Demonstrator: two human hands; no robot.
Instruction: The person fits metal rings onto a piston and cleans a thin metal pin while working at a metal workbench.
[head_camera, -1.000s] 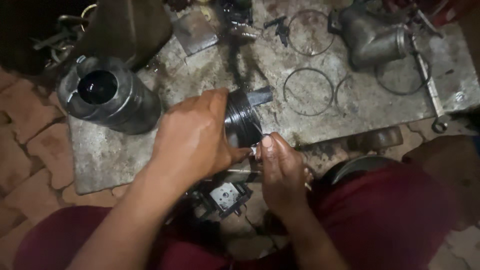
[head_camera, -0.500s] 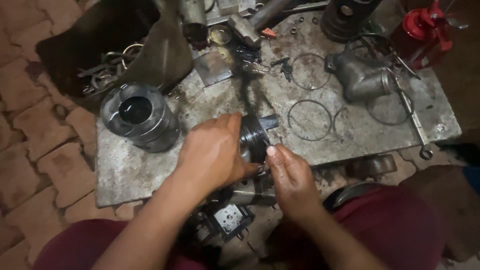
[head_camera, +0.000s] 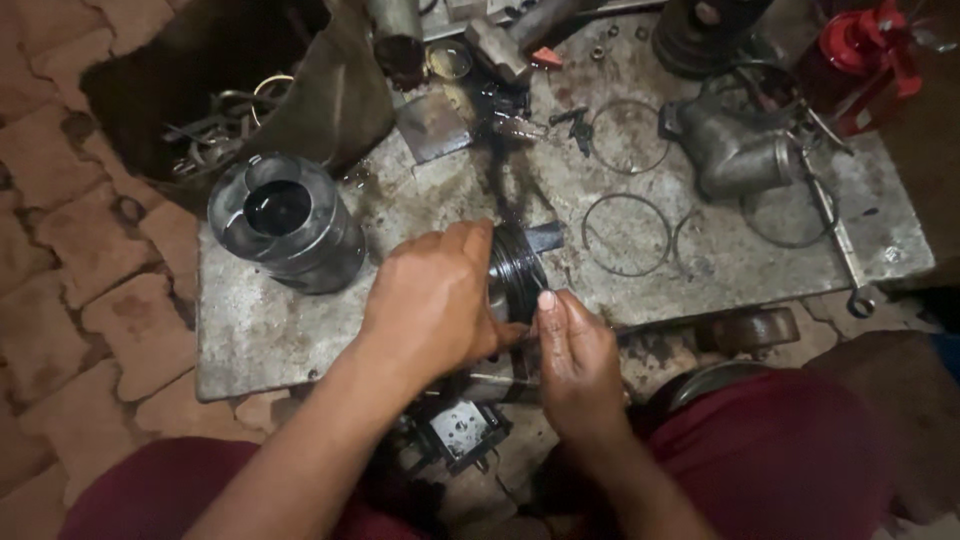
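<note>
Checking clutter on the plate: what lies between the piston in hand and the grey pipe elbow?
Head view: a loose thin ring lies flat between the piston and elbow, another partial ring beside it.

A cylinder liner (head_camera: 285, 222) stands on the metal plate (head_camera: 260, 340), left of both hands' piston (head_camera: 517, 270).

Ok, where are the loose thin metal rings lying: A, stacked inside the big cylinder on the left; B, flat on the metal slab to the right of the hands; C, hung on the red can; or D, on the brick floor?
B: the thin rings lie flat on the metal slab, to the right of the left hand and the right hand, which hold a dark grooved piston.
</note>
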